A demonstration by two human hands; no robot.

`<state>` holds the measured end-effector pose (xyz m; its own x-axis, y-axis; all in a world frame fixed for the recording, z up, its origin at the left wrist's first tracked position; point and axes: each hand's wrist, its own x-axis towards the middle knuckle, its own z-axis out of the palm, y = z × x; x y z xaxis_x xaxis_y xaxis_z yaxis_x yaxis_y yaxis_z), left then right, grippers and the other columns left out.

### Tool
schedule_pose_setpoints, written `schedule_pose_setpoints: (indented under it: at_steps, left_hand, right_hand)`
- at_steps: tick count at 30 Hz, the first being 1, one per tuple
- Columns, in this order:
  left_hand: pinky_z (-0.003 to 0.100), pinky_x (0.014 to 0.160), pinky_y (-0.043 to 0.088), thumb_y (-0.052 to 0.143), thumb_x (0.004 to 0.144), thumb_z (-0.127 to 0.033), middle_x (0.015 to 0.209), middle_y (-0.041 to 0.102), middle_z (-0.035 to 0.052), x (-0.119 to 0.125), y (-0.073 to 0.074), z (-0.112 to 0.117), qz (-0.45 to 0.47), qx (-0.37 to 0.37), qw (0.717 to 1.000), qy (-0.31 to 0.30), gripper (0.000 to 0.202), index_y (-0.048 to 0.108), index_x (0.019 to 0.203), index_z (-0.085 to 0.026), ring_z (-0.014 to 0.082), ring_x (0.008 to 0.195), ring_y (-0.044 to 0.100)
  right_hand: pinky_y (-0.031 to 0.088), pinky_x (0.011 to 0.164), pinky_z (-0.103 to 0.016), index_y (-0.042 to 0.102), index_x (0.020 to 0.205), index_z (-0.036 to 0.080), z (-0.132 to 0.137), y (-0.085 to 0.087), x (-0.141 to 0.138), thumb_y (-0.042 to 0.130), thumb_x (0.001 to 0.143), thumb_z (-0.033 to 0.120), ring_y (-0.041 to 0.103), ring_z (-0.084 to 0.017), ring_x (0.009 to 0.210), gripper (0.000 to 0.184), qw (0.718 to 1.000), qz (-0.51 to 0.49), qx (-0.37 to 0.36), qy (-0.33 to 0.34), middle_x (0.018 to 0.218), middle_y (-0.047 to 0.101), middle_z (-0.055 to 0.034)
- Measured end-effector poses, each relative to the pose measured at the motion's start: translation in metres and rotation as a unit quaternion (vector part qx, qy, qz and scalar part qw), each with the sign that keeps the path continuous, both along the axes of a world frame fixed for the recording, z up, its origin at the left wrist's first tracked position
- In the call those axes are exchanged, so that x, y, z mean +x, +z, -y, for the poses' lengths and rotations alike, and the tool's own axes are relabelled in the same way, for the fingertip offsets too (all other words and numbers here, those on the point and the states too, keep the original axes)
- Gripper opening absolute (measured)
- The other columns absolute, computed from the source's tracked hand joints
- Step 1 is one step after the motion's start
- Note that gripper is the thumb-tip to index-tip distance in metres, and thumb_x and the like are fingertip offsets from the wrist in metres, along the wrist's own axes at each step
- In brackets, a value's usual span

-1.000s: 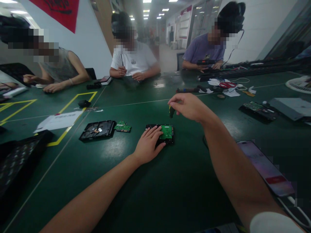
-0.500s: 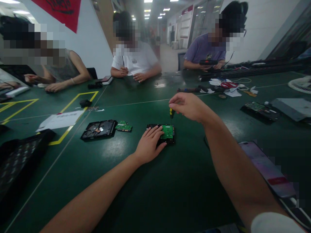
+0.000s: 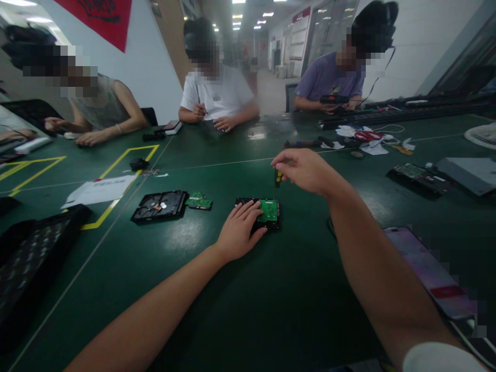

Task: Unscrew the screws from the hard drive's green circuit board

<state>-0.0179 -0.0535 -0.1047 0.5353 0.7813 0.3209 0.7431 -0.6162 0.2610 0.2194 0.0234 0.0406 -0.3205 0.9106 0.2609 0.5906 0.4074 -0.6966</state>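
A hard drive lies on the green table with its green circuit board facing up. Across its left part rests my left hand, fingers stretched out flat and thumb spread along the near edge; it covers much of the drive. Above the board's far right corner, my right hand is closed around the handle of a black and yellow screwdriver. The thin shaft points straight down to that corner; whether the tip sits in a screw is too small to tell.
To the left lie another hard drive and a loose circuit board. A black tray, a paper sheet, a phone and a third drive lie around. Several people sit across the table.
The view has shifted slightly, so everything sits a little further right. My right hand has turned a little on the screwdriver, while my left hand stays on the drive.
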Motion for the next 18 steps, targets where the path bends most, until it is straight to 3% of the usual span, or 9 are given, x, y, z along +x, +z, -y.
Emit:
schedule_pose_setpoints:
  at_steps: [4, 8, 13, 18]
  left_hand:
    - [0.057, 0.13, 0.031, 0.056, 0.105, -0.048, 0.164, 0.05, 0.0119, -0.0001, 0.0005, 0.0, 0.002, 0.0, 1.0, -0.001, 0.045, 0.055, 0.142, -0.022, 0.0289, 0.158, 0.039]
    - [0.057, 0.13, 0.031, 0.056, 0.105, -0.048, 0.164, 0.049, 0.0113, 0.0003, 0.0009, -0.0003, -0.003, -0.004, 1.0, 0.002, 0.045, 0.055, 0.142, -0.023, 0.029, 0.158, 0.039]
    - [0.057, 0.131, 0.03, 0.056, 0.105, -0.048, 0.165, 0.049, 0.0112, 0.001, 0.0015, -0.0003, -0.008, -0.003, 1.0, 0.003, 0.045, 0.055, 0.142, -0.022, 0.0291, 0.158, 0.039]
    - [0.057, 0.13, 0.031, 0.057, 0.105, -0.049, 0.165, 0.049, 0.012, 0.0006, 0.0007, 0.0, -0.008, -0.004, 1.0, 0.002, 0.046, 0.055, 0.143, -0.022, 0.0293, 0.158, 0.039]
  right_hand:
    - [0.055, 0.069, -0.031, 0.076, 0.094, 0.018, 0.0036, 0.0029, -0.0004, 0.074, 0.092, 0.028, 0.071, -0.019, 0.071, 0.011, 0.999, 0.022, 0.018, -0.031, 0.095, 0.08, -0.0092]
    - [0.054, 0.066, -0.03, 0.075, 0.099, 0.018, 0.0061, 0.0035, -0.0015, 0.071, 0.094, 0.026, 0.069, -0.016, 0.063, 0.01, 1.0, 0.014, -0.008, 0.002, 0.097, 0.08, -0.0076]
    - [0.052, 0.067, -0.028, 0.077, 0.108, 0.019, 0.0041, 0.0008, -0.002, 0.064, 0.098, 0.024, 0.069, -0.017, 0.07, 0.017, 1.0, 0.002, -0.018, 0.019, 0.085, 0.077, -0.0045]
    - [0.048, 0.068, -0.028, 0.079, 0.1, 0.02, 0.0045, 0.0015, -0.0019, 0.066, 0.099, 0.036, 0.066, -0.018, 0.075, 0.021, 0.999, 0.024, 0.019, 0.027, 0.089, 0.077, -0.0035]
